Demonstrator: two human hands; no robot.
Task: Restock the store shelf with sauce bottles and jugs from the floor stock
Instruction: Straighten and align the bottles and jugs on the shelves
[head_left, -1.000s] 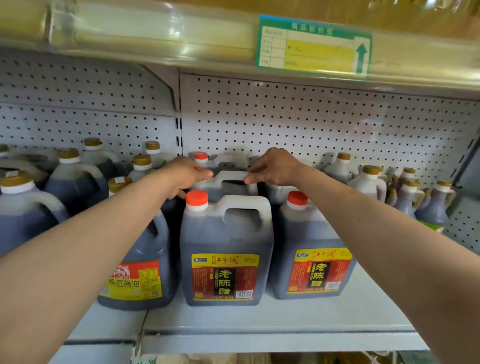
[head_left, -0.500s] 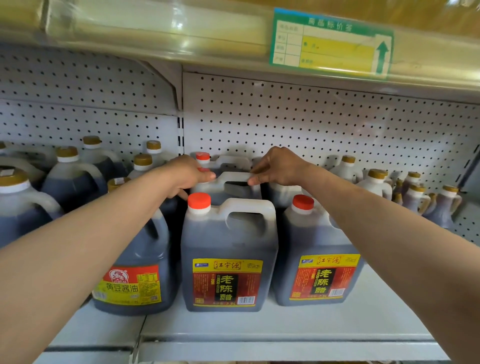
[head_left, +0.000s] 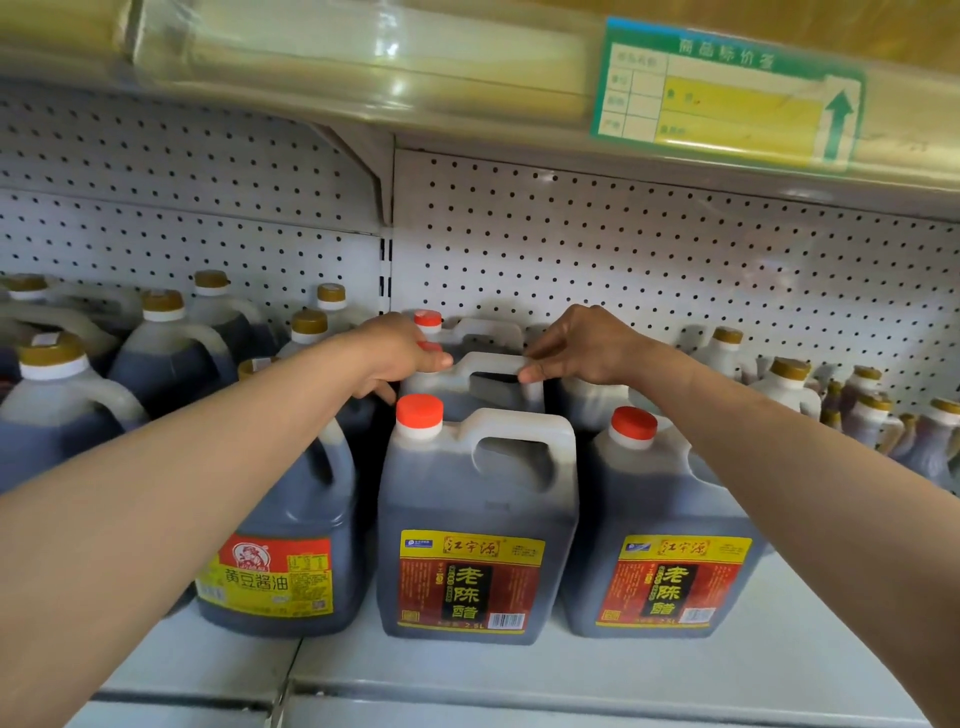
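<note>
I see both hands on the second-row dark vinegar jug with the white moulded handle (head_left: 470, 376), directly behind the front red-capped dark vinegar jug (head_left: 478, 519) on the grey metal shelf (head_left: 519, 675). My left hand (head_left: 397, 353) curls its fingers (head_left: 434, 361) around the handle's left end by the cap; my right hand (head_left: 582, 348) pinches the handle's right end, fingers (head_left: 535, 371) together. The front jug's label reads 江宇源 老陈醋, as does the matching red-capped jug (head_left: 670, 530) right of it. Left of it, a rounded dark soy sauce jug (head_left: 291, 561) reads 黄豆酱油.
</note>
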